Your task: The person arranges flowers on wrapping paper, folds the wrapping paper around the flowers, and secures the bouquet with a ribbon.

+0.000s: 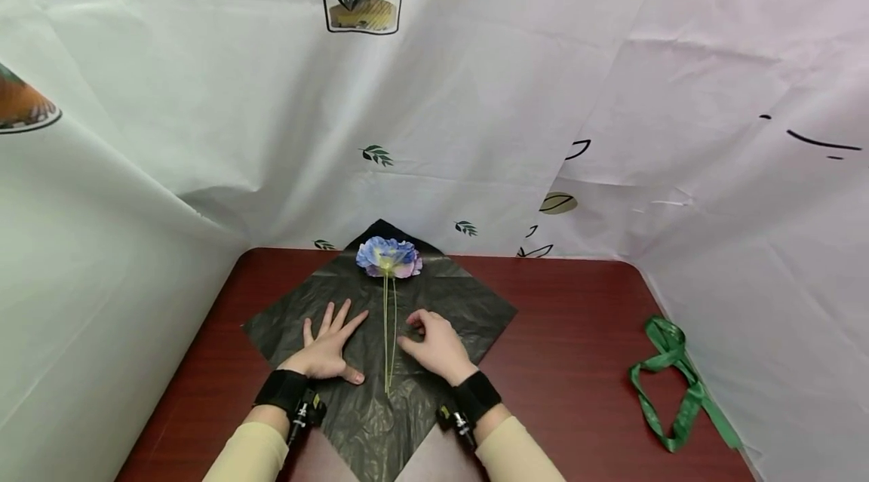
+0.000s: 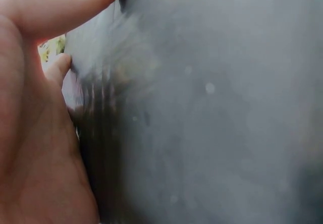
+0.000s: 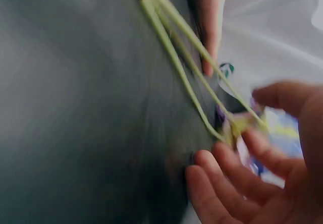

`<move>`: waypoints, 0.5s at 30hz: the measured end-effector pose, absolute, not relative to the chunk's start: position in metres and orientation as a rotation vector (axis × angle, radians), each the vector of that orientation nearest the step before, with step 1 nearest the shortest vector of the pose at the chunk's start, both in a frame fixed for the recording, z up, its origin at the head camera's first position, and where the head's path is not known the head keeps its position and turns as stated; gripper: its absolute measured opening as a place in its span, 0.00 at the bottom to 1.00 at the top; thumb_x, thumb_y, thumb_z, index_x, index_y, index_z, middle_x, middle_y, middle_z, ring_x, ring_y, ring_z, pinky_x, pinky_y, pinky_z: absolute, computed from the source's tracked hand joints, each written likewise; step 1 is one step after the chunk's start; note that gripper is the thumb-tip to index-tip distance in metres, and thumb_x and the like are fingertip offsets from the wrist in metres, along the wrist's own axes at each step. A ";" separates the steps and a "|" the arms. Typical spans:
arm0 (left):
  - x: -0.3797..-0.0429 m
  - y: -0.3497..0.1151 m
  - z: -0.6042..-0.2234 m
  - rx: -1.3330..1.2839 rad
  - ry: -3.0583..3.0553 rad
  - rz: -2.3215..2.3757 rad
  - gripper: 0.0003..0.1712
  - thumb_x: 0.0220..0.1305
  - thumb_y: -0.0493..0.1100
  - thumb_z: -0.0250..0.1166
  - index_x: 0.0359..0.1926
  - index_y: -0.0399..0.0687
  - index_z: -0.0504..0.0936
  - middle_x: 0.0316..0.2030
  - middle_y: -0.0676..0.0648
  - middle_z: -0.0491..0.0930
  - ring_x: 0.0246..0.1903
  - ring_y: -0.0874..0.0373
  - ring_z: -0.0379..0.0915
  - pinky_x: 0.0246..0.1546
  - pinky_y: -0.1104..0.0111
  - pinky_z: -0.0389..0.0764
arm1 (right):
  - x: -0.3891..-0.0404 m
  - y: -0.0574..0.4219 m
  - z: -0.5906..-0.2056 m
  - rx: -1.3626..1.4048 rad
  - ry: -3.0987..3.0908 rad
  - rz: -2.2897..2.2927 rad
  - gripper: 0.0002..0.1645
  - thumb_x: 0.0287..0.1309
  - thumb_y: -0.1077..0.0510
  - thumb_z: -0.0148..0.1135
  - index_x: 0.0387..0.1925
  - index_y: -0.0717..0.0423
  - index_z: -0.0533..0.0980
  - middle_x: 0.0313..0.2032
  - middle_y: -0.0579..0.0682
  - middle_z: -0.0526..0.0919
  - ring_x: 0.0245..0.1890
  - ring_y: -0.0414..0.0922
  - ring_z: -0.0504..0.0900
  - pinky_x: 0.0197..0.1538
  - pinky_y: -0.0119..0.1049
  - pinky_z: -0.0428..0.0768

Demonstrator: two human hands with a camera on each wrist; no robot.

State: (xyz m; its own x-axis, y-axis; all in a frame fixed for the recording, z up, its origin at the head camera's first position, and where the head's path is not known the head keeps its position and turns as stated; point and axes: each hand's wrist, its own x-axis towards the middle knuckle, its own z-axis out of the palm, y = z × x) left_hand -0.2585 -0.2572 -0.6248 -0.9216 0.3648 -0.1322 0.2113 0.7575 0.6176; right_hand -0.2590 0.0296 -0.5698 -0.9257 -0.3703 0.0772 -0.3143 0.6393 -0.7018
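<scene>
Black wrapping paper (image 1: 434, 290) lies turned cornerwise on the table, its far corner against the backdrop. Blue-and-pink flowers (image 1: 388, 257) rest near that corner, and their thin yellow-green stems (image 3: 174, 57) run down the middle toward the front. My left hand (image 1: 329, 350) rests on the paper with spread fingers, left of the stems. In the left wrist view its thumb (image 2: 65, 7) lies along the dark sheet. My right hand (image 1: 436, 344) is just right of the stems, fingers loosely bent and thumb apart from them, holding nothing.
A loosely looped green ribbon (image 1: 679, 384) lies at the right edge of the reddish-brown table (image 1: 563, 361). White printed cloth (image 1: 475, 90) rises behind the table and along both sides. Each wrist wears a black strap with a small camera.
</scene>
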 end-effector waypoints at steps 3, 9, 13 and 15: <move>-0.257 -0.257 -0.624 0.461 2.708 0.919 0.78 0.40 0.68 0.86 0.87 0.56 0.54 0.86 0.39 0.30 0.82 0.32 0.14 0.65 0.27 0.12 | -0.251 0.060 -0.570 -0.854 2.729 -0.986 0.23 0.64 0.45 0.77 0.56 0.47 0.84 0.56 0.46 0.84 0.59 0.48 0.82 0.63 0.48 0.80; -0.254 -0.260 -0.620 0.470 2.699 0.953 0.79 0.38 0.69 0.86 0.87 0.56 0.54 0.86 0.38 0.28 0.81 0.31 0.13 0.65 0.27 0.11 | -0.238 0.102 -0.581 -1.139 2.505 -0.720 0.36 0.58 0.39 0.81 0.68 0.34 0.82 0.77 0.46 0.70 0.80 0.55 0.61 0.75 0.60 0.66; -0.255 -0.261 -0.619 0.484 2.701 0.956 0.79 0.38 0.69 0.86 0.87 0.55 0.53 0.86 0.38 0.27 0.81 0.31 0.13 0.65 0.26 0.12 | -0.238 0.110 -0.585 -1.187 2.428 -0.701 0.41 0.55 0.39 0.82 0.70 0.34 0.80 0.82 0.46 0.61 0.84 0.55 0.50 0.77 0.62 0.63; -0.256 -0.260 -0.618 0.493 2.700 0.934 0.79 0.39 0.69 0.86 0.87 0.55 0.52 0.86 0.37 0.27 0.81 0.30 0.13 0.65 0.26 0.13 | -0.238 0.112 -0.585 -1.195 2.413 -0.697 0.42 0.54 0.38 0.82 0.70 0.33 0.80 0.83 0.46 0.60 0.84 0.55 0.49 0.77 0.62 0.63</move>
State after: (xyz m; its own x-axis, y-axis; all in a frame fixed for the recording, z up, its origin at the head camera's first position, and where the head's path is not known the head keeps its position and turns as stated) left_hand -0.2561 -0.2600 -0.6183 -0.9137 0.3895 -0.1161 0.2345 0.7385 0.6321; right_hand -0.2385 0.1116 -0.5852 -0.5784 -0.8099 -0.0974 -0.6333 0.5211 -0.5722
